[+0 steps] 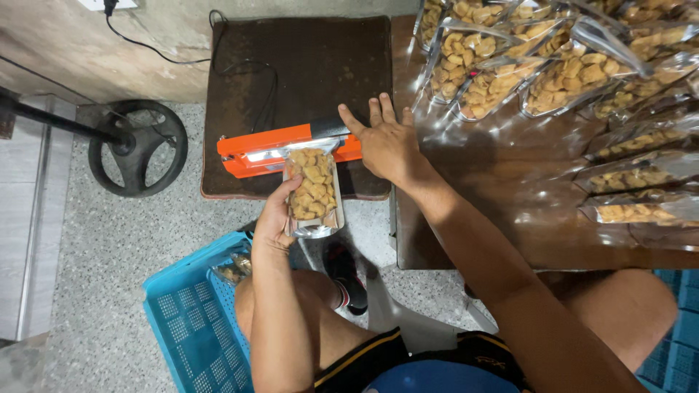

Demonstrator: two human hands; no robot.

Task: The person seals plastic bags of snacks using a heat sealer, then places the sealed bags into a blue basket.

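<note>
Left hand (275,218): closed around the left edge of a clear pouch (314,195), fingers wrapped from the side
Right hand (386,144): open and flat, palm down, fingers spread, pressing on the right end of the orange sealer (271,154); grips nothing
Pouch: full of pale snack pieces, standing upright in the left hand, long axis running near to far, top edge tucked under the sealer's bar, bottom hanging off the near edge of the dark stool top (306,65)
Sealer: long axis left to right, lying along the near edge of the stool top, black cord (251,80) trailing away to the far left
Direction from hands: pouch just right of the left palm and near-left of the right hand; left hand is the one on it, right hand touches the sealer only
Edges: pouch mouth meets the bar square across; stool's near edge just beneath it, brown table (502,189) edge just right of the right wrist
Open room: bare stool surface beyond the sealer; gap of speckled floor between stool and knees
Right side: filled pouches (553,73) heaped on the table, far right and well apart from the sealer
Near left: blue crate (189,320) beside the left knee, a pouch or two inside
Far left: black fan base (138,149) on the floor
</note>
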